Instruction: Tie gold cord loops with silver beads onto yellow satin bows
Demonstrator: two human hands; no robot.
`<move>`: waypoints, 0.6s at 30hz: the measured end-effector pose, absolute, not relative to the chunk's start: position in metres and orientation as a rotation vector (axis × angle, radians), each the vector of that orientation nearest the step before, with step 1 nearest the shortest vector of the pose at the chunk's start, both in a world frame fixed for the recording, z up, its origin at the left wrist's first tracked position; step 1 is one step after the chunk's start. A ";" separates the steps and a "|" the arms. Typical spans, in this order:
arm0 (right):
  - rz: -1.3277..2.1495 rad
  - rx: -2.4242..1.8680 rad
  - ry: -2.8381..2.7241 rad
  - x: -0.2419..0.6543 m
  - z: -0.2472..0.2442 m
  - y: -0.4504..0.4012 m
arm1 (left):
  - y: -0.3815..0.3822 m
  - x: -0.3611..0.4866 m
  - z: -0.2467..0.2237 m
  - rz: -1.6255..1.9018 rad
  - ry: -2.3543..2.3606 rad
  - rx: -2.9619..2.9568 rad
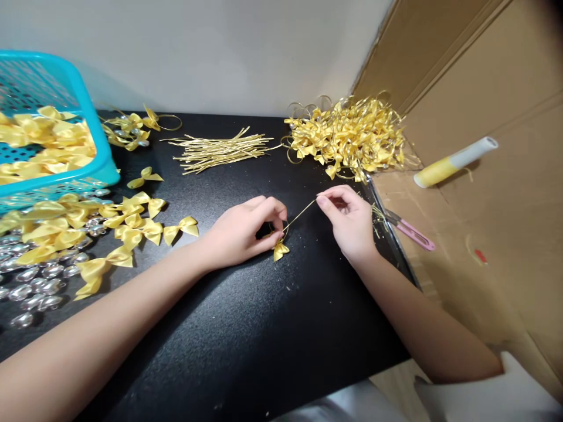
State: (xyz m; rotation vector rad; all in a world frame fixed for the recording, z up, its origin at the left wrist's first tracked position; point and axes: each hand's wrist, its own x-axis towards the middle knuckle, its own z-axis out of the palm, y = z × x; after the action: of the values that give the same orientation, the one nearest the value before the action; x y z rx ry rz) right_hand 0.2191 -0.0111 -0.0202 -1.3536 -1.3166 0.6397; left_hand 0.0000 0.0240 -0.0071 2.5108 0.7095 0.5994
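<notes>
My left hand point(250, 228) pinches a small yellow ribbon bow point(280, 252) near the middle of the black table; most of the bow is hidden under the fingers. From there a thin gold cord point(301, 215) runs up to the right. Its far end sits between the thumb and forefinger of my right hand point(349, 220), so the cord is stretched between both hands. Beyond them lies a bundle of cut gold cords point(224, 151). Loose yellow bows point(136, 225) are spread left of my left hand.
A blue basket point(81, 99) of yellow bows stands at the left, with silvery beads point(37, 287) before it. Finished-looking looped bows point(352, 135) are heaped at the back right. Pink-handled scissors or a cutter point(411, 230) and a white-yellow tube point(455, 162) lie right, beside cardboard point(505, 105).
</notes>
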 end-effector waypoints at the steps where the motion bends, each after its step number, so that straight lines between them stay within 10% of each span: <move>1: 0.643 -1.352 -1.310 0.220 -0.021 -0.011 | 0.024 0.000 -0.007 0.601 0.708 2.511; 18: 0.666 -1.315 -1.291 0.219 -0.022 -0.011 | 0.024 0.005 0.012 0.464 0.688 2.263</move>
State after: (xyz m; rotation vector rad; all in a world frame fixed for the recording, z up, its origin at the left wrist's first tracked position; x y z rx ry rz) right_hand 0.2191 -0.0105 -0.0225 -1.3153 -1.2912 0.6660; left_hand 0.0046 0.0243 0.0118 2.2631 0.6882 0.4645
